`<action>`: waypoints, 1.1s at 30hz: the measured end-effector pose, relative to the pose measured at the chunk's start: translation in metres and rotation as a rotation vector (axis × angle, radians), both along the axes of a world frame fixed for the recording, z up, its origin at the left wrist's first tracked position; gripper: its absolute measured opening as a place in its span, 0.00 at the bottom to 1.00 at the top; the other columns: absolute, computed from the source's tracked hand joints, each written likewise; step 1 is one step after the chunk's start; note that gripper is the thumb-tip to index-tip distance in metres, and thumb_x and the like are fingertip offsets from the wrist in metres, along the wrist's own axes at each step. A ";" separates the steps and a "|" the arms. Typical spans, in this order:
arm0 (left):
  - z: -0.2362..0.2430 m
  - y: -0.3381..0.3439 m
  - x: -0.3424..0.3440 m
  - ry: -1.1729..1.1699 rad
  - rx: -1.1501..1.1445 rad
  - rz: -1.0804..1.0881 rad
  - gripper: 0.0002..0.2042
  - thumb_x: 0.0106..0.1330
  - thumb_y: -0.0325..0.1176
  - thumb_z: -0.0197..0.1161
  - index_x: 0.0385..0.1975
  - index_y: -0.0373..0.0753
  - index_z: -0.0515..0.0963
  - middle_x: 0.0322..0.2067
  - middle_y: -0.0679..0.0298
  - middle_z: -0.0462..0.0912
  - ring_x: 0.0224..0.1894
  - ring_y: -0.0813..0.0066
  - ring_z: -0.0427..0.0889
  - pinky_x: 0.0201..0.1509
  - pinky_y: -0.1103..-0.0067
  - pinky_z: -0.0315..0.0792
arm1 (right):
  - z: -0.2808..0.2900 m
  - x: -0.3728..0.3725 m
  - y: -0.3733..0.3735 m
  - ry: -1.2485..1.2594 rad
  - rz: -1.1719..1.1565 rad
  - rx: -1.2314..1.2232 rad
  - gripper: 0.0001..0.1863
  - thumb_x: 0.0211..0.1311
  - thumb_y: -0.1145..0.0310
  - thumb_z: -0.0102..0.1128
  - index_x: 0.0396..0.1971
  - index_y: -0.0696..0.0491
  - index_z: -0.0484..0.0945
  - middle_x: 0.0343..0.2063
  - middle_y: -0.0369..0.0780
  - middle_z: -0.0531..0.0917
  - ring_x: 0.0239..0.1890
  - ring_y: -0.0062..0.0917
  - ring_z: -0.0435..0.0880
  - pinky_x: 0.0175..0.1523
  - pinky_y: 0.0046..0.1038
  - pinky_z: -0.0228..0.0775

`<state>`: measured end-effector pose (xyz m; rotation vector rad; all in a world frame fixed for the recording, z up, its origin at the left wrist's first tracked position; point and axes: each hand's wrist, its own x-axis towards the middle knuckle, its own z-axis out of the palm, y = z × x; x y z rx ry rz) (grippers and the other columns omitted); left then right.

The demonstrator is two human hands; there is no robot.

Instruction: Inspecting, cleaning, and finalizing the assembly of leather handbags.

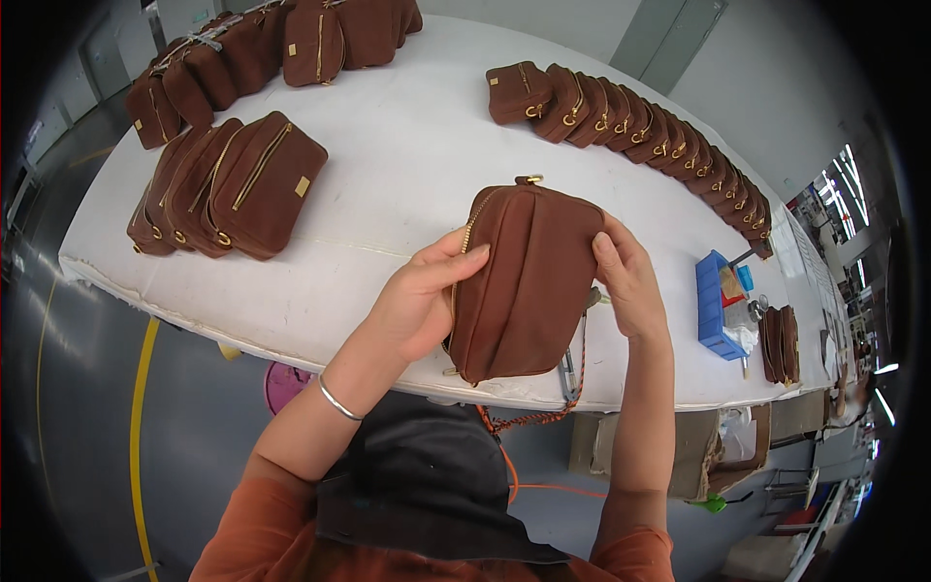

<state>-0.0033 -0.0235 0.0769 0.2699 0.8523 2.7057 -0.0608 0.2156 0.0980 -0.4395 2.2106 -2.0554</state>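
Note:
A brown zippered bag (529, 286) is held up between my two hands over the front edge of the white table. My left hand (427, 296) grips its left side, the thumb lying on the front face next to the brass zipper. On the opposite side, my right hand (628, 276) clasps the upper right edge with its thumb in front; the fingers behind are partly hidden. A small brass ring fitting shows at the bag's top. Partly behind the bag's lower right lies a grey-handled tool (570, 373) with an orange and black cord.
More brown bags (254, 189) stand at the left, with another group (315, 44) farther back. A long row of them (659, 136) curves along the right. A blue bin (716, 308) with small supplies sits beside a few brown pieces (779, 344). The white table (388, 175) ends close before me.

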 end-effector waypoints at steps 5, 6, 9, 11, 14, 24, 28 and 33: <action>0.013 -0.011 0.005 0.130 -0.054 -0.016 0.19 0.71 0.29 0.52 0.59 0.30 0.68 0.54 0.58 0.76 0.56 0.75 0.74 0.62 0.76 0.67 | 0.015 0.012 -0.020 0.119 0.038 -0.082 0.31 0.63 0.63 0.63 0.63 0.61 0.65 0.53 0.43 0.77 0.54 0.24 0.76 0.59 0.28 0.68; 0.017 -0.013 0.007 0.171 -0.088 0.003 0.17 0.71 0.31 0.54 0.57 0.30 0.71 0.52 0.59 0.78 0.54 0.77 0.75 0.60 0.77 0.68 | 0.020 0.018 -0.022 0.178 0.009 -0.091 0.32 0.62 0.66 0.65 0.63 0.61 0.65 0.53 0.43 0.77 0.55 0.25 0.76 0.60 0.28 0.68; 0.029 -0.010 0.010 0.147 -0.273 0.121 0.16 0.69 0.34 0.58 0.51 0.30 0.76 0.45 0.62 0.82 0.47 0.81 0.78 0.53 0.81 0.72 | 0.027 0.027 -0.026 0.293 -0.046 -0.045 0.33 0.59 0.70 0.67 0.63 0.61 0.64 0.53 0.43 0.77 0.54 0.26 0.77 0.59 0.28 0.69; 0.033 -0.009 0.012 0.156 -0.305 0.151 0.15 0.68 0.33 0.61 0.48 0.30 0.77 0.42 0.64 0.82 0.43 0.83 0.79 0.49 0.82 0.73 | 0.027 0.031 -0.029 0.318 -0.069 -0.035 0.34 0.58 0.71 0.67 0.63 0.61 0.64 0.53 0.43 0.77 0.53 0.25 0.77 0.58 0.27 0.70; 0.030 -0.009 0.012 0.183 -0.365 0.213 0.14 0.64 0.31 0.66 0.45 0.31 0.78 0.39 0.64 0.83 0.39 0.84 0.79 0.45 0.84 0.74 | 0.022 0.037 -0.033 0.341 -0.114 -0.006 0.35 0.56 0.72 0.69 0.63 0.61 0.64 0.51 0.43 0.78 0.51 0.24 0.79 0.55 0.25 0.72; 0.026 -0.016 0.021 0.259 -0.403 0.119 0.19 0.66 0.34 0.64 0.53 0.30 0.74 0.44 0.64 0.81 0.45 0.83 0.77 0.51 0.82 0.72 | 0.023 0.050 -0.036 0.432 -0.120 0.040 0.40 0.50 0.74 0.73 0.64 0.60 0.65 0.51 0.43 0.79 0.50 0.23 0.79 0.54 0.24 0.72; 0.018 -0.019 0.024 0.263 -0.414 -0.057 0.29 0.69 0.47 0.59 0.61 0.31 0.66 0.54 0.62 0.75 0.54 0.80 0.72 0.57 0.79 0.68 | 0.025 0.051 -0.033 0.367 0.000 0.007 0.41 0.49 0.73 0.74 0.65 0.59 0.64 0.54 0.44 0.77 0.54 0.25 0.77 0.58 0.26 0.70; 0.015 -0.018 0.034 0.299 -0.365 -0.169 0.34 0.63 0.46 0.65 0.65 0.33 0.62 0.57 0.61 0.72 0.58 0.74 0.70 0.61 0.76 0.65 | 0.023 0.057 -0.045 0.406 0.103 -0.025 0.46 0.47 0.63 0.76 0.66 0.57 0.62 0.60 0.44 0.73 0.60 0.30 0.73 0.64 0.31 0.64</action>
